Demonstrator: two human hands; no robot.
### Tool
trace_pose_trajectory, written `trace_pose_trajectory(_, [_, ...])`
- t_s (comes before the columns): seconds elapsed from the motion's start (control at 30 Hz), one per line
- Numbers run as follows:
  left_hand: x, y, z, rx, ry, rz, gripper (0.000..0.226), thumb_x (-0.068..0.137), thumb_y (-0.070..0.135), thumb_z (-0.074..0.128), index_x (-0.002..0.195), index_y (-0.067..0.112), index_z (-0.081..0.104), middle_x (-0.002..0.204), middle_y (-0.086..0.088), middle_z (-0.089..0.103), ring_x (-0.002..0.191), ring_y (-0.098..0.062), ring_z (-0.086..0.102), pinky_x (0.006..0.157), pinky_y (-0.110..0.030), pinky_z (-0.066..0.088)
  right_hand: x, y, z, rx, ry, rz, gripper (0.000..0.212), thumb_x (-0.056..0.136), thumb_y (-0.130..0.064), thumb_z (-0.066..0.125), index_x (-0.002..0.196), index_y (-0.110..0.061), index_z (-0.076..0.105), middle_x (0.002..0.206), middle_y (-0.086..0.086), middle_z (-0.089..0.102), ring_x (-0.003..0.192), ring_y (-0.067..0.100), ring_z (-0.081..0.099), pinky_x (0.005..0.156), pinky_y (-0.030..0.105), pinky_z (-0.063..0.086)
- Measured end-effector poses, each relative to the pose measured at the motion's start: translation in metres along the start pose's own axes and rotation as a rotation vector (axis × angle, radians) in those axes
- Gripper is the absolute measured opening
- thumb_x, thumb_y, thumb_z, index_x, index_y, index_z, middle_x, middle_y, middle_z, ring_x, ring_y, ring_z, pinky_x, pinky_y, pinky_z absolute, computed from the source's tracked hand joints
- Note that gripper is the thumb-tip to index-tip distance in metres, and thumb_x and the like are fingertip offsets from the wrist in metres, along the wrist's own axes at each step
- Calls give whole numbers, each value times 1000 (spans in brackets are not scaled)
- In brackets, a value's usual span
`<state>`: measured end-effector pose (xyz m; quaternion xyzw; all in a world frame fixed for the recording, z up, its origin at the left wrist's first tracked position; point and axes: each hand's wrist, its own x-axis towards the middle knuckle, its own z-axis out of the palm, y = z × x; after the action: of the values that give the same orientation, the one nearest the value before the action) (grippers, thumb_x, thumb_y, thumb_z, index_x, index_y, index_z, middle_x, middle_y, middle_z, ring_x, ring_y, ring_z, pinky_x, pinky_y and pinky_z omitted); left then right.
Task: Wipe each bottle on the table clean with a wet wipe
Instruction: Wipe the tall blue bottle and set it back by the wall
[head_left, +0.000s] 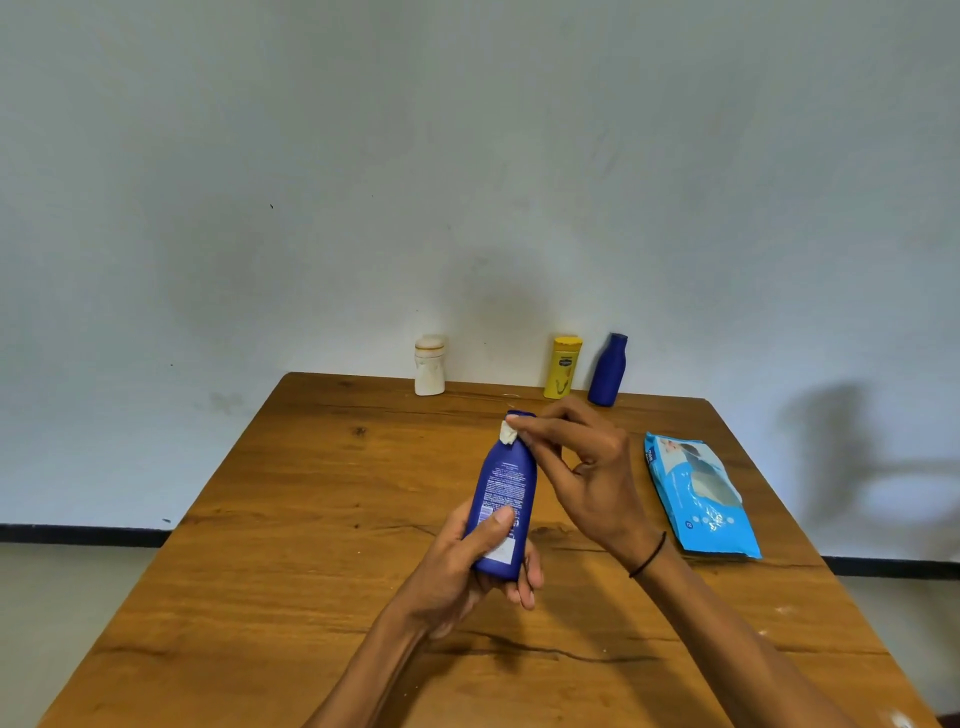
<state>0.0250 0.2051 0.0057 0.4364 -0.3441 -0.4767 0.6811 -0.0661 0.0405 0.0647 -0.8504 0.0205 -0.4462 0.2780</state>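
Observation:
My left hand grips the lower end of a dark blue lotion bottle, held tilted above the middle of the table with its cap pointing away from me. My right hand pinches a small white wet wipe against the bottle's neck just below the cap. Three more bottles stand upright along the far edge: a white bottle, a yellow bottle and a second dark blue bottle.
A light blue pack of wet wipes lies flat to the right of my hands. The wooden table ends at a pale wall behind the bottles. Floor shows past both side edges.

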Motion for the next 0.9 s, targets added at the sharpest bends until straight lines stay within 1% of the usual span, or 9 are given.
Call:
trace_pose_trajectory(0.07, [-1,1,-4,-26,-22,-4,67,96,52,70,142,16,39,81,-27,68,59,-30,68,53,-28,55,-4,-3,1,37,-28,1,27,96,-13,71,122,-15,73,106,3,66,99,20,65,74,29,57])
trace_pose_trajectory(0.13, [-1,0,-8,-89,-39,6,75,93,59,70,150,26,36,86,-31,68,61,-31,71,54,-28,58,-14,-6,4,70,-68,-2,26,95,-7,72,121,-12,75,102,2,65,93,21,64,70,31,56])
trace_pose_trajectory(0.2, [-1,0,-10,-188,-27,10,71,93,60,69,150,27,42,96,-35,67,64,-34,73,53,-29,60,-26,-9,7,100,-103,-20,27,94,-2,72,120,-10,76,99,2,65,87,20,63,66,32,54])
trace_pose_trajectory(0.27, [1,1,-8,-266,3,8,60,95,50,66,147,27,50,105,-31,66,70,-35,73,51,-30,61,-39,-11,10,102,-135,-35,29,94,-2,73,121,-11,76,98,3,64,87,20,63,66,35,54])
trace_pose_trajectory(0.37, [3,4,-5,-250,39,1,61,94,43,62,151,26,47,104,-23,67,73,-33,71,50,-33,62,-46,-8,11,77,-130,-43,30,94,-3,74,123,-13,75,100,4,64,90,21,63,68,38,54])
trace_pose_trajectory(0.57, [5,2,-5,-165,76,-30,73,90,43,67,157,36,37,95,-27,68,68,-32,70,49,-36,59,-11,-2,6,-3,13,2,27,96,-9,72,123,-9,73,101,6,64,92,18,63,69,32,55])
trace_pose_trajectory(0.7, [6,1,-3,-115,133,-20,77,86,47,69,156,38,37,94,-24,70,68,-29,69,44,-31,54,1,3,5,-71,3,-2,28,96,-13,70,123,-11,73,101,5,64,94,16,63,72,23,55])
trace_pose_trajectory(0.8, [7,-1,-1,-108,162,-5,68,93,45,65,155,35,39,92,-24,69,65,-28,68,41,-29,51,-2,3,11,-94,97,38,27,97,-15,69,123,-10,72,103,4,65,96,13,64,75,19,55])
trace_pose_trajectory(0.9, [8,-5,1,-109,178,17,51,104,39,52,154,33,42,87,-23,68,57,-24,65,37,-26,48,-5,0,17,-90,251,133,26,95,-7,72,121,-9,73,103,3,68,97,9,64,77,13,52])
